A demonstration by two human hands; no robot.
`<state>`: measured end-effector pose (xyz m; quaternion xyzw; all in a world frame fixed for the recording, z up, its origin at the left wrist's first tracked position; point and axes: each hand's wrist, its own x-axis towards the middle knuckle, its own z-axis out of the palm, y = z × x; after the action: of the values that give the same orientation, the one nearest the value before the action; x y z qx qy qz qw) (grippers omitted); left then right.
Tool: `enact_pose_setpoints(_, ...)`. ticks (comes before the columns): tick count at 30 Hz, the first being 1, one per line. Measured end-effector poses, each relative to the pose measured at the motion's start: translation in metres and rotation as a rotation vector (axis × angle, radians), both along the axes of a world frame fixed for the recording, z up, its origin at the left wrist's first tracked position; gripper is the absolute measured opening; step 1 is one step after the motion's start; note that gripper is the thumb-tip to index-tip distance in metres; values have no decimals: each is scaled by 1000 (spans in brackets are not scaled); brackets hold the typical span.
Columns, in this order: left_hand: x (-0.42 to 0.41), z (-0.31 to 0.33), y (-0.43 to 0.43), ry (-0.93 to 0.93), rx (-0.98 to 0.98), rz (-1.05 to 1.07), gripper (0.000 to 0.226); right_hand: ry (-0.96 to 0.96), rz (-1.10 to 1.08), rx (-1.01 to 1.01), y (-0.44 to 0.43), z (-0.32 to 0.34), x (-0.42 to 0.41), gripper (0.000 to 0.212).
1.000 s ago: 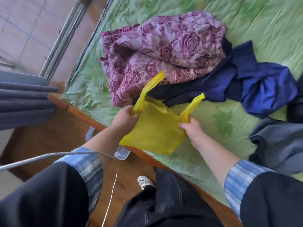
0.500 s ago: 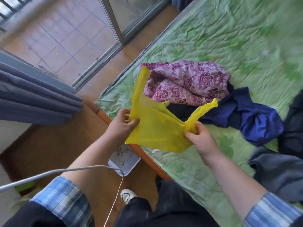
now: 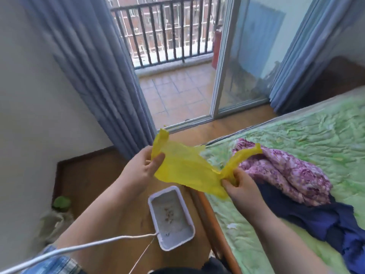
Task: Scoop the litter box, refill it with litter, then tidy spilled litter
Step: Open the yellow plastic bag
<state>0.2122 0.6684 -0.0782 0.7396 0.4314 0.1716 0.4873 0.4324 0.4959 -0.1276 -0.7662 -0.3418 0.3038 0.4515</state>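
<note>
A yellow plastic bag [image 3: 187, 171] is stretched between both hands at chest height. My left hand [image 3: 140, 171] pinches its left handle and edge. My right hand [image 3: 240, 187] grips the other handle side, whose loop sticks up to the right. Below the bag, on the wooden floor beside the bed frame, sits a white rectangular litter box [image 3: 169, 216] holding grey litter with some brownish clumps in the middle. No scoop is in view.
A bed with a green sheet [image 3: 306, 139] fills the right, with a purple floral quilt [image 3: 284, 173] and dark blue cloth [image 3: 320, 218] on it. Grey curtains [image 3: 94, 66] flank an open balcony door. A white cable [image 3: 83, 246] crosses the lower left. A pale sack [image 3: 53, 222] leans by the wall.
The view has swung up from the bed toward the balcony door. Both hands carried the yellow bag off the bed and left, and now hold it over the floor above the litter box.
</note>
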Motion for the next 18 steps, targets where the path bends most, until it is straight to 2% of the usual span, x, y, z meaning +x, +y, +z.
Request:
enact_pose_setpoints(2, -42, 12, 5, 2, 42, 112, 62, -39, 56, -11, 22, 8, -34, 10)
enact_pose_setpoints(5, -95, 27, 12, -17, 68, 288, 36, -38, 131, 18, 52, 19, -83, 23)
enact_pose_setpoints(7, -125, 33, 17, -30, 86, 365, 24, -29, 185, 33, 69, 27, -110, 18)
enact_pose_setpoints(10, -162, 40, 18, 13, 178, 389, 27, 44, 239, 81, 88, 34, -137, 10)
enact_pose_setpoints(12, -180, 38, 17, 50, 212, 421, 19, 102, 255, 61, 99, 39, -147, 12)
enact_pose_setpoints(16, -198, 31, 13, 111, 276, 430, 12, 306, 309, -36, 117, 45, -158, 32)
enact_pose_setpoints(18, -198, 31, 10, 109, 296, 400, 15, 339, 333, -58, 125, 43, -158, 62)
